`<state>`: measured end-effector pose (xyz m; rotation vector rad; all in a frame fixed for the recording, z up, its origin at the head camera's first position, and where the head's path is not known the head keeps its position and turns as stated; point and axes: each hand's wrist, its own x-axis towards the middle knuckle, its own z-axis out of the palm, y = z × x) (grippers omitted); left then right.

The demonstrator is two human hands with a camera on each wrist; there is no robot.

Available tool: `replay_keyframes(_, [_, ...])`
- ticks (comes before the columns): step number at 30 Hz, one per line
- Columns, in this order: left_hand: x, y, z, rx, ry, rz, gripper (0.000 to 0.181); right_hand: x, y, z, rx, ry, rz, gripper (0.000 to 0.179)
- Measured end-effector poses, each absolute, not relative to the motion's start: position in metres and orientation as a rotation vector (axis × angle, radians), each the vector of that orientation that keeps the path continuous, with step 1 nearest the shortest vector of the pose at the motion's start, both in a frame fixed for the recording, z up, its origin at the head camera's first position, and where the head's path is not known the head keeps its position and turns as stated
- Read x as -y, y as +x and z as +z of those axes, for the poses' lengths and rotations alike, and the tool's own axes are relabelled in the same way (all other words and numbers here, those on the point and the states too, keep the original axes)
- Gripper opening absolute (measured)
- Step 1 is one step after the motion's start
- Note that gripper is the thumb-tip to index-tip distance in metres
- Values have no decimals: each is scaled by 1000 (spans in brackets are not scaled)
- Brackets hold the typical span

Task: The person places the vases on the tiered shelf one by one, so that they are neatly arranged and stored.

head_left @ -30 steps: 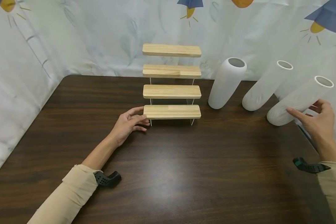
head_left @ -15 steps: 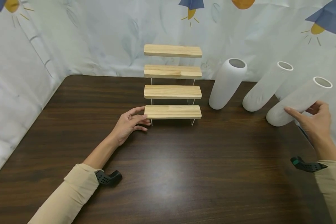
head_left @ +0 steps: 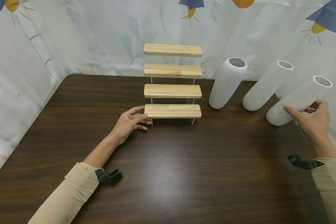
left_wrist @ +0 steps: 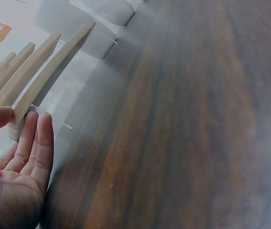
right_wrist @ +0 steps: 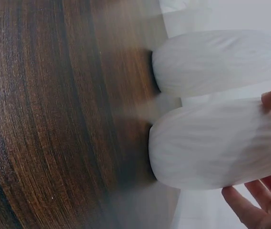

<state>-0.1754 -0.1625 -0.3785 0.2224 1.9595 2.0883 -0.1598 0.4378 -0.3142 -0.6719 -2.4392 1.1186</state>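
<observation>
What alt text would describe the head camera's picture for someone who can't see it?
A person's left hand grips the lowest shelf of a four-tier wooden rack; the right hand holds the rightmost of three white vases. A dark table lies below, with a pale patterned curtain behind.

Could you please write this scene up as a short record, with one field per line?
Left hand: pinches the left end of the lowest board
Right hand: holds the right vase
Stand: four wooden boards, rising in steps
Other vases: left vase and middle vase, both white, open-topped, untouched
Table: dark, wood-grained
Backdrop: pale, printed
</observation>
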Motion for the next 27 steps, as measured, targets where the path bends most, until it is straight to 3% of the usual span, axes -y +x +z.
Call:
replay_keyframes(14, [161,-174,-381,-1960,231,2089,57,-433,-158,-319,2401,-743,994,64])
replay_keyframes(27, [162,-177,-379,-1941,230,2105,58,-418,-154,-315,2309,-591,989,58])
